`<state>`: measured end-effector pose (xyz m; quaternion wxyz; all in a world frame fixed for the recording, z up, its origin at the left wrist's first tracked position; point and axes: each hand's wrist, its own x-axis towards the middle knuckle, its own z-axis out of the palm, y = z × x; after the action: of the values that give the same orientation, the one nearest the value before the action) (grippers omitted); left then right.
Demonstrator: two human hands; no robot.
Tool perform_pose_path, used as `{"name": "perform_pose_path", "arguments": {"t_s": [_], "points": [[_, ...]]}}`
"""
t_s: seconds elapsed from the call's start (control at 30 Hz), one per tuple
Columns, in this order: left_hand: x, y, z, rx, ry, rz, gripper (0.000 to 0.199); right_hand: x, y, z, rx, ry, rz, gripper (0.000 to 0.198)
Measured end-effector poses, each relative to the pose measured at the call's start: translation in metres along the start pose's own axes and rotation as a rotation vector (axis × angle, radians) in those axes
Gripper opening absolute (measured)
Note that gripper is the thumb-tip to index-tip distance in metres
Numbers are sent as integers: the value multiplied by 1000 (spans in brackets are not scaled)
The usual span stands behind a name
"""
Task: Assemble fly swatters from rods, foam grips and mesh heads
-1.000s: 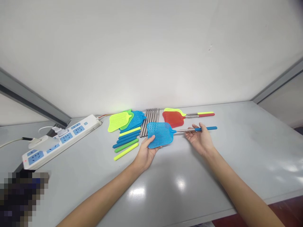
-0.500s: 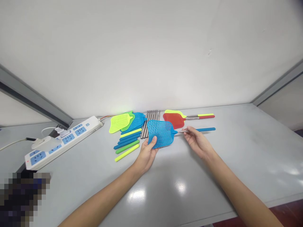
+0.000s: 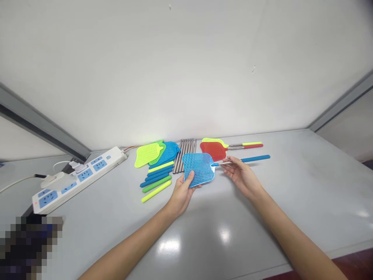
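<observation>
A blue fly swatter (image 3: 199, 169) is held above the table, its mesh head to the left and its blue grip to the right. My left hand (image 3: 182, 192) pinches the near left edge of the mesh, thumb on top. Around the thin metal rod, close to the neck, the fingers of my right hand (image 3: 240, 177) are closed. Behind it lie two more swatters, one red (image 3: 214, 151) and one yellow (image 3: 210, 140), both with rods and grips. Left of the held swatter is a row of several metal rods (image 3: 186, 149).
Loose yellow-green (image 3: 148, 154) and blue swatter heads (image 3: 169, 152) lie at the back left. Several coloured grips (image 3: 157, 183) are stacked in front of them. A white power strip (image 3: 78, 181) with plugs and cables stands at left. A wall (image 3: 186, 77) closes off the back.
The blue swatter has tilted, and its mesh now catches the light. Its grip end sits slightly farther right and higher. Both hands keep their hold, and the view has shifted slightly.
</observation>
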<state>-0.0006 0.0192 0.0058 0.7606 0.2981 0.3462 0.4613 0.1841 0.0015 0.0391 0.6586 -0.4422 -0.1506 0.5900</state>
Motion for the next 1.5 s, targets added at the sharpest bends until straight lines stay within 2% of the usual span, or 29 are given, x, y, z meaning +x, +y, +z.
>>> {"name": "perform_pose_path", "arguments": {"t_s": [0.23,0.7,0.93,1.1,1.27,1.5], "points": [[0,2,1,-33,27,-10,25,0,0,-1,-23,-93,-21,21],[-1,3,0,-9,-29,9,24,13,6,-7,-14,-106,-26,6],[-2,4,0,-22,-43,16,17,19,-8,-16,-23,0,-82,6],[-3,4,-1,18,-69,22,20,34,-17,-31,29,121,-175,8],[-3,2,-4,31,-98,37,20,49,-20,-49,24,202,-209,13],[-2,1,-5,54,-99,44,20,55,-18,-55,-30,202,-184,13]]}}
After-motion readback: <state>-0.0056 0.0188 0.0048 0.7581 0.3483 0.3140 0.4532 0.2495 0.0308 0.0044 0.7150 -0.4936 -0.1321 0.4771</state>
